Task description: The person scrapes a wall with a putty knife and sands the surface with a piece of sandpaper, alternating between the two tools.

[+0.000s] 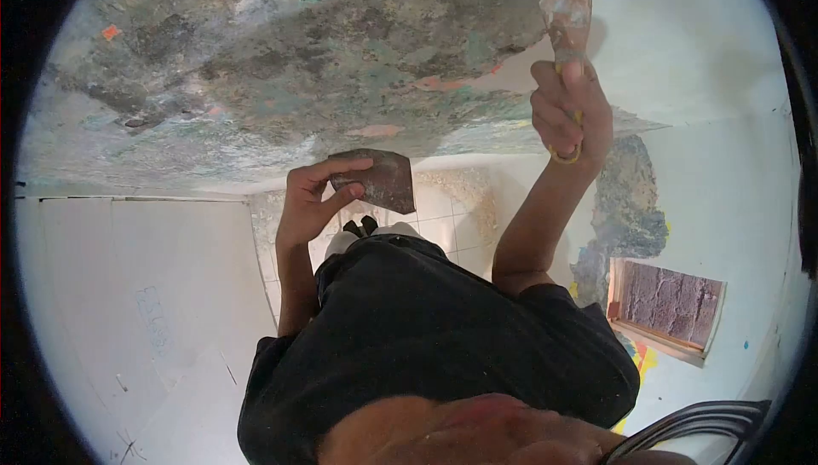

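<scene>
In my right hand is a scraper with a broad, stained blade and a yellow handle; the fingers wrap round the handle. The blade points up and lies against or very close to the wall, where the bare grey patch meets white paint. My left hand grips a flat brown plate, dusty and roughly rectangular, between thumb and fingers. It is held at waist height in front of my body, just below the lower part of the patchy wall.
White wall continues to the right, with a framed opening low on that side. A white panel stands at the left. Debris lies on the tiled floor. Dark cables are at the lower right.
</scene>
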Tool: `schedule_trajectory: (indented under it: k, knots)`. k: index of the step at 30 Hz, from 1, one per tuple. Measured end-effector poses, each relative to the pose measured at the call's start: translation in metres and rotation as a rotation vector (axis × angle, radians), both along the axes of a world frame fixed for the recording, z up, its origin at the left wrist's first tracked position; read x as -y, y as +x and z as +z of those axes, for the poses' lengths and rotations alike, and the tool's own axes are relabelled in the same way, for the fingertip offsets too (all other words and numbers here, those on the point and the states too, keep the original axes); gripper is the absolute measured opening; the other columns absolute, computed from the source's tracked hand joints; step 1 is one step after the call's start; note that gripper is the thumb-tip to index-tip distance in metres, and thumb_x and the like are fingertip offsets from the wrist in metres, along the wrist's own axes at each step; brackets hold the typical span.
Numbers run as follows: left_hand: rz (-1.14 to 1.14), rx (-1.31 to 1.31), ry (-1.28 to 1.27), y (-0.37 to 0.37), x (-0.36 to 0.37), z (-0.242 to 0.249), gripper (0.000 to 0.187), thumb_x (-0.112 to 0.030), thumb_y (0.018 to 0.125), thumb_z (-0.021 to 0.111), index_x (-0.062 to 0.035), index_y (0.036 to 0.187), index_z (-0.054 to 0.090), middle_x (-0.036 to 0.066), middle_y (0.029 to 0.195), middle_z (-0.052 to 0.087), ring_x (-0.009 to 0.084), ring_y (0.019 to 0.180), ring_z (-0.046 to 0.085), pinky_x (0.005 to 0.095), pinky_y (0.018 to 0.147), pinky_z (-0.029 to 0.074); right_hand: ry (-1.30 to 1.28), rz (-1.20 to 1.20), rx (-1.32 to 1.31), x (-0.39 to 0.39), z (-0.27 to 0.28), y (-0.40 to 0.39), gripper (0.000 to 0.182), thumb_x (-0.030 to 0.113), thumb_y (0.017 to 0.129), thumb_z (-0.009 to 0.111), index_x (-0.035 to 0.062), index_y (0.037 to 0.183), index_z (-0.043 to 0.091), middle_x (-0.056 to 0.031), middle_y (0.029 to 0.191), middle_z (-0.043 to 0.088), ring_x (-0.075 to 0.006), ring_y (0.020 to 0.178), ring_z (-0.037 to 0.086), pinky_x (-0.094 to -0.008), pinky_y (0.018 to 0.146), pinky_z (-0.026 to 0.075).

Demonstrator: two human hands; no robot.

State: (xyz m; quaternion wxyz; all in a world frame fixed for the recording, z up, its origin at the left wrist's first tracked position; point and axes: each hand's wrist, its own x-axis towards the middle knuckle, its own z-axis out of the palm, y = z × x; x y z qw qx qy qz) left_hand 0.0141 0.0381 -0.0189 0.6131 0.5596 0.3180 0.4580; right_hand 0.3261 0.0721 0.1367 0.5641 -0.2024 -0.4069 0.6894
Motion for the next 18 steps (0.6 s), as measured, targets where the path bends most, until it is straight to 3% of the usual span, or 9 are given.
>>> schedule_trajectory:
  k: [3,10,13,18]
  knots:
    - [-0.011,0.01,-0.009,0.002,0.001,-0.003,0.036,0.007,0.081,0.071,-0.0001,0.116,0.069,0.012,0.112,0.07,0.0167,0.103,0.064,0.0307,0.091,0.051,-0.07,-0.101,0.014,0.003,-0.006,-0.001,0.039,0.021,0.103,0.048,0.004,0.138,0.038,0.0011,0.065,0.037,-0.0013,0.037,0.031,-0.015,0.027,0.028]
    - [0.019,0.005,-0.054,-0.002,0.009,-0.006,0.034,0.008,0.081,0.07,0.0014,0.115,0.069,0.012,0.11,0.07,0.0171,0.103,0.064,0.0307,0.09,0.051,-0.015,-0.072,0.047,0.002,-0.003,0.001,0.023,0.02,0.102,0.051,0.0044,0.119,0.047,0.0016,0.065,0.037,-0.001,0.037,0.031,-0.0151,0.026,0.028]
    - [0.019,0.01,-0.039,0.0,0.01,-0.005,0.034,0.008,0.082,0.07,0.0016,0.115,0.069,0.012,0.112,0.07,0.0174,0.104,0.064,0.0307,0.091,0.05,0.032,-0.006,0.002,-0.007,0.002,-0.003,0.02,0.018,0.102,0.052,0.0052,0.117,0.048,0.0017,0.064,0.037,-0.0012,0.037,0.031,-0.015,0.026,0.028]
    - [0.04,0.004,0.007,0.0,0.011,0.001,0.034,0.007,0.081,0.071,0.0014,0.115,0.069,0.012,0.113,0.069,0.0176,0.105,0.064,0.0312,0.092,0.05,-0.019,-0.094,0.068,0.001,0.007,-0.006,0.019,0.018,0.102,0.052,0.0058,0.116,0.049,0.0017,0.064,0.037,-0.0014,0.037,0.031,-0.0152,0.026,0.027]
